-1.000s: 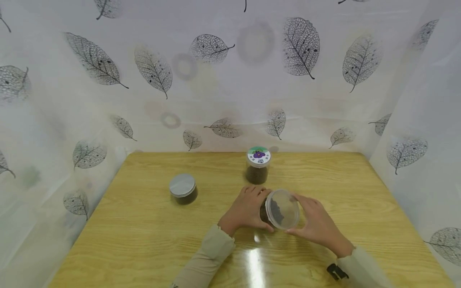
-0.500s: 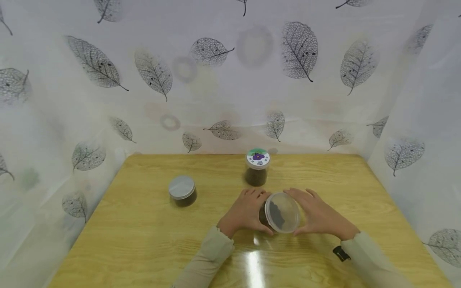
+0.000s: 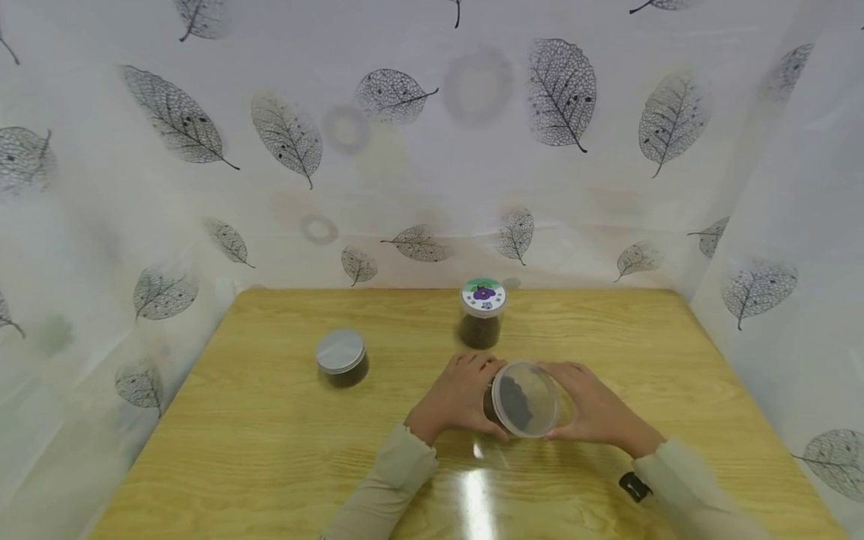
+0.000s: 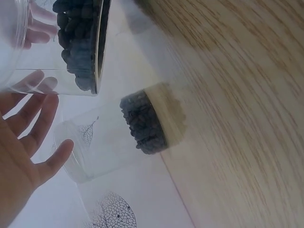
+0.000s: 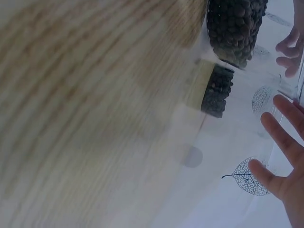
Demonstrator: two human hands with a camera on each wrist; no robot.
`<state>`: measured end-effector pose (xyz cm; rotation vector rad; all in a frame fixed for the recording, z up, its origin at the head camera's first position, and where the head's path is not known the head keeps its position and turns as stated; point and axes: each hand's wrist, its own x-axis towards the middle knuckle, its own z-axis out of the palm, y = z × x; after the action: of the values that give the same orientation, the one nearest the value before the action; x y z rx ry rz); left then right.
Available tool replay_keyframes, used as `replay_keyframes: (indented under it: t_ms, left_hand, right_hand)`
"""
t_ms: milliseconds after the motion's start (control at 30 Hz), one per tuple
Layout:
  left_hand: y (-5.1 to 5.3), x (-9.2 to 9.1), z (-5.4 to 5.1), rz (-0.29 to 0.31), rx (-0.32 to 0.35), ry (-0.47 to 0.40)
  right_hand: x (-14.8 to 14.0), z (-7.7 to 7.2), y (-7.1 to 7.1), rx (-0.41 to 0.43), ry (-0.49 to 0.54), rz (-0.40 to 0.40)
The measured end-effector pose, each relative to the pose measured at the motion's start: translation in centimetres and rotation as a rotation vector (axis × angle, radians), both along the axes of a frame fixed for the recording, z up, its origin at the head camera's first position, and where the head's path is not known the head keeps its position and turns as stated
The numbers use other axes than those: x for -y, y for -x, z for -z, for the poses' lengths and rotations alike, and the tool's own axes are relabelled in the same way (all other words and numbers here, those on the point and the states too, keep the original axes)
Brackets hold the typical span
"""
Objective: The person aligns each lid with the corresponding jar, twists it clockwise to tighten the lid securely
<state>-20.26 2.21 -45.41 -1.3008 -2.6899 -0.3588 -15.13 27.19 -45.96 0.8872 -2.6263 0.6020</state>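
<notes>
A clear jar (image 3: 489,405) with dark bean-like pieces in its lower part is between both hands, near the middle of the table in the head view. My left hand (image 3: 459,394) grips its side, thumb towards me and fingers behind. My right hand (image 3: 590,405) holds the rim of the translucent lid (image 3: 536,397) from the right, thumb at the near edge. In the left wrist view the dark beans (image 4: 78,42) show through the wall, and the left fingers touch it near the top. In the right wrist view the right hand (image 5: 289,147) has spread fingers by the jar's upper end.
Behind the hands stands a second jar (image 3: 481,326) with dark contents and a purple-flower label on its lid. To the left is a low jar (image 3: 343,360) with a silver lid. A leaf-patterned curtain (image 3: 418,165) borders the wooden table (image 3: 283,450).
The right hand shifted right with its fingers lifting half a second ago, then came back round the lid rim. The jar moved only slightly; the left hand keeps its grip.
</notes>
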Motion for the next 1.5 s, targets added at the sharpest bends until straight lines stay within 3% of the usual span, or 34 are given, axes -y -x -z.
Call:
replay_keyframes:
  t_ms: [333,1000,1267,1400,1500]
  left_hand:
    - [0.0,-0.1,0.1,-0.001,-0.029,-0.017]
    - [-0.4,-0.4,0.0,-0.041,-0.137,0.005]
    - [-0.4,-0.5,-0.2,-0.054,-0.172,0.01]
    - [-0.3,-0.5,-0.1,-0.054,-0.156,0.016]
    - [-0.4,-0.4,0.0,-0.057,-0.081,0.004]
  right_hand:
    - [0.3,0.7,-0.8,-0.009,0.007,0.081]
    - [0.5,1.1,-1.2,-0.132,0.005,0.109]
    - [0.6,1.0,-1.3,-0.141,0.003,0.132]
    - [0.7,1.2,-1.4,-0.141,-0.007,0.153]
    - [0.8,1.2,-1.6,-0.112,-0.019,0.172]
